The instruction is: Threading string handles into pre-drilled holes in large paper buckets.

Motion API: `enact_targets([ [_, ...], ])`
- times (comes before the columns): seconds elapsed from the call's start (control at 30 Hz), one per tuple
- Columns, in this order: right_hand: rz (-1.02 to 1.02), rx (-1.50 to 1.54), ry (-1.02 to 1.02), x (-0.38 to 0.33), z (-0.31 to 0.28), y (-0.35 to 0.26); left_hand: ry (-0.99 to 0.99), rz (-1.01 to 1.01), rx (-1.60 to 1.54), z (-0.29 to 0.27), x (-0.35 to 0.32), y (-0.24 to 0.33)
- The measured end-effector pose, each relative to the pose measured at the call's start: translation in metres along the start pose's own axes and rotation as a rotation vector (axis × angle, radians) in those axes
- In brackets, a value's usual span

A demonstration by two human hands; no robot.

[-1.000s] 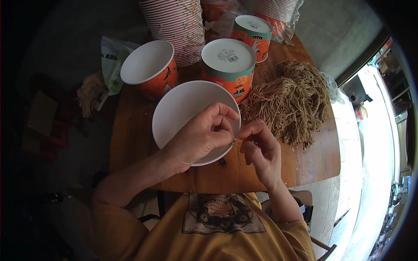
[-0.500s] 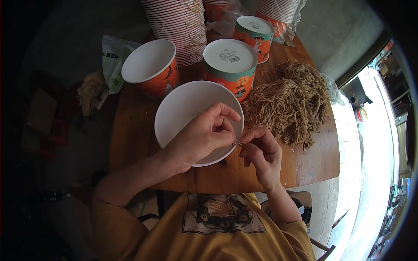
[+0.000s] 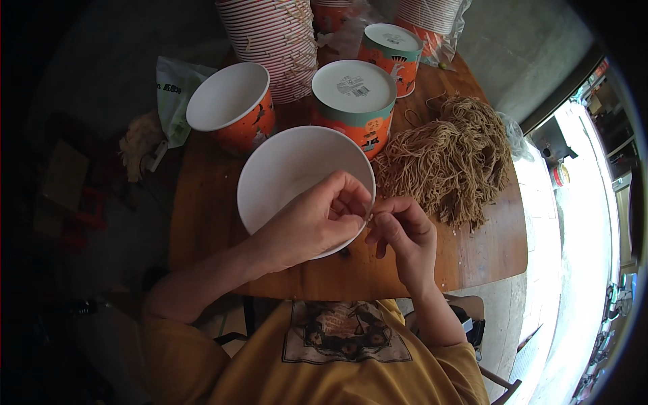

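Observation:
My left hand (image 3: 312, 223) reaches across the near rim of a large white paper bowl (image 3: 287, 172) and pinches its edge with thumb and fingers. My right hand (image 3: 401, 236) meets it fingertip to fingertip at the bowl's right rim, pinching a thin tan string that is barely visible between the fingers. A heap of tan twine strings (image 3: 449, 158) lies just right of the bowl on the round wooden table (image 3: 202, 202).
An open orange-and-white paper bowl (image 3: 229, 108) stands at the back left. Two upturned orange bowls (image 3: 354, 94) (image 3: 391, 44) stand behind the white one. Tall stacks of striped cups (image 3: 270, 34) line the far edge. A green-and-white plastic bag (image 3: 172, 94) lies at the left.
Both hands have stayed pinched together at the bowl's right rim; the fingers shifted slightly and the view has drifted a little.

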State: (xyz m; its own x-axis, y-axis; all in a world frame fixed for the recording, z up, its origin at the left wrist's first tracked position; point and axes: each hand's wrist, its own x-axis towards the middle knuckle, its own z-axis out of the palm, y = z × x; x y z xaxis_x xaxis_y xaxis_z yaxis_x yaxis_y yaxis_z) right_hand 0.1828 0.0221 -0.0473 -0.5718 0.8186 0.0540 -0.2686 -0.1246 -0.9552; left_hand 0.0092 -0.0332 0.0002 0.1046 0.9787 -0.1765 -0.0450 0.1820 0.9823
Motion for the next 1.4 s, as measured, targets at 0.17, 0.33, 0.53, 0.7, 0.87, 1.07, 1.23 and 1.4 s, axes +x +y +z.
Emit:
enact_targets([
  [0.17, 0.050, 0.114, -0.045, 0.004, -0.003, 0.002, -0.033, 0.005, 0.123, 0.002, -0.002, 0.004],
  [0.33, 0.065, 0.170, -0.073, 0.005, -0.004, 0.007, 0.025, 0.102, 0.306, 0.005, -0.003, 0.004],
  [0.53, 0.064, 0.205, -0.041, 0.006, 0.000, 0.005, 0.023, 0.132, 0.308, 0.007, -0.004, 0.003],
  [0.7, 0.059, 0.169, 0.003, 0.009, -0.005, 0.008, 0.061, 0.259, 0.734, 0.011, -0.009, 0.001],
  [0.87, -0.026, 0.231, 0.026, 0.009, -0.006, 0.001, 0.065, 0.370, 0.894, 0.008, -0.014, 0.001],
  [1.07, -0.255, -0.312, -0.047, 0.010, -0.022, -0.018, 0.119, 0.434, 1.012, 0.009, -0.021, 0.000],
  [1.23, -0.555, -0.962, -0.118, 0.003, -0.010, -0.032, 0.197, 0.502, 1.231, 0.010, -0.028, -0.008],
  [1.4, -0.850, -1.271, -0.067, -0.005, -0.007, -0.024, 0.243, 0.542, 1.323, 0.009, -0.029, -0.009],
])
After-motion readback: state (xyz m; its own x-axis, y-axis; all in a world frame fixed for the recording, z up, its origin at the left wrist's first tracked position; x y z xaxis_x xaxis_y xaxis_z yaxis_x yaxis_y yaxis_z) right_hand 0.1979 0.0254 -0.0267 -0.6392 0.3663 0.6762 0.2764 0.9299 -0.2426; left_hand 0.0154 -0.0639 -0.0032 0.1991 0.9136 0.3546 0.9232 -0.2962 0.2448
